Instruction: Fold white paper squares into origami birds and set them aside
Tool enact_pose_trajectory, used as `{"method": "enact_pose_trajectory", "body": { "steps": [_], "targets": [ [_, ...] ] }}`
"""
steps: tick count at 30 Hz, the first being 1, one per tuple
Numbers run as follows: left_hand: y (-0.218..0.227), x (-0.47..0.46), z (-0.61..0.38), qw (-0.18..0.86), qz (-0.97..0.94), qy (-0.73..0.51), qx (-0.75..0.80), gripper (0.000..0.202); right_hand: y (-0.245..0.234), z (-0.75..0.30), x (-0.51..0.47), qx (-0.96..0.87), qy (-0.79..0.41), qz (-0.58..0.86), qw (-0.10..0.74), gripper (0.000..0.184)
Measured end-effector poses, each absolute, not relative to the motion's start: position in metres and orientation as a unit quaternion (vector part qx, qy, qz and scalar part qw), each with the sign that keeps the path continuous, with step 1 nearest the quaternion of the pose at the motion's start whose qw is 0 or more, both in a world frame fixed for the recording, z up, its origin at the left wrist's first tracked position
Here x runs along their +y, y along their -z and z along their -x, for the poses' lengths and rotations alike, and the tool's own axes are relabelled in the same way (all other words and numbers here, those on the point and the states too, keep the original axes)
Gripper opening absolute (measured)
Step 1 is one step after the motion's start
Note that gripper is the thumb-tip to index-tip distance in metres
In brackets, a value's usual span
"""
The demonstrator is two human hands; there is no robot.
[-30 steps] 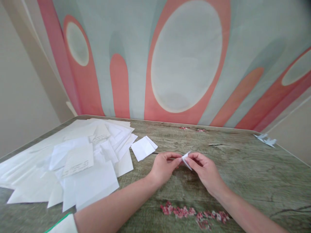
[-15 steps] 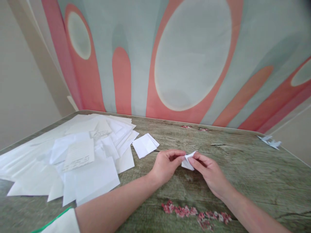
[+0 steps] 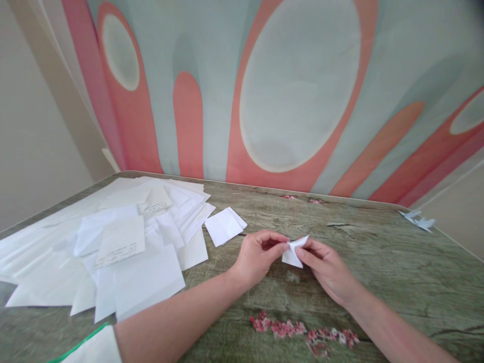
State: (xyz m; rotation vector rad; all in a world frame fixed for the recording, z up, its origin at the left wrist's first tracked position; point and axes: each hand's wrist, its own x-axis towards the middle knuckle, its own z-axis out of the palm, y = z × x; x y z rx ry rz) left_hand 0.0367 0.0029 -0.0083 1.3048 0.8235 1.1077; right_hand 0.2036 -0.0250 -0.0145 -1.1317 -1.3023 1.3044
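Note:
Between my two hands is a small folded piece of white paper [image 3: 293, 256], held just above the wood-patterned tabletop. My left hand [image 3: 260, 257] pinches its left upper edge between thumb and fingers. On the other side, my right hand [image 3: 321, 262] grips it with the thumb in front and the fingers behind. One pointed corner sticks up by the right fingers, and a flat flap hangs below. My fingertips cover parts of the folds.
Left of my hands lies a small stack of white paper squares [image 3: 225, 226]. A large spread pile of white sheets [image 3: 151, 277], some with writing, covers the table's left side. Folded paper shapes [image 3: 417, 220] sit at the far right edge. A patterned wall [image 3: 212, 126] rises behind the table [image 3: 378, 247].
The paper has turned slightly in my fingers; its front flap now looks flatter and its upper right corner points out more. Both hands keep their grip, and the view has shifted very slightly.

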Motion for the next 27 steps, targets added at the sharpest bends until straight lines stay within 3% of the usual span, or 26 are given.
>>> {"method": "enact_pose_trajectory", "body": {
  "steps": [27],
  "targets": [
    [0.0110,0.0063,-0.0361,0.609,-0.531,-0.473,0.350,0.021,0.0165,-0.1993,-0.0213,-0.592,-0.473,0.462,0.460,0.017]
  ]
}}
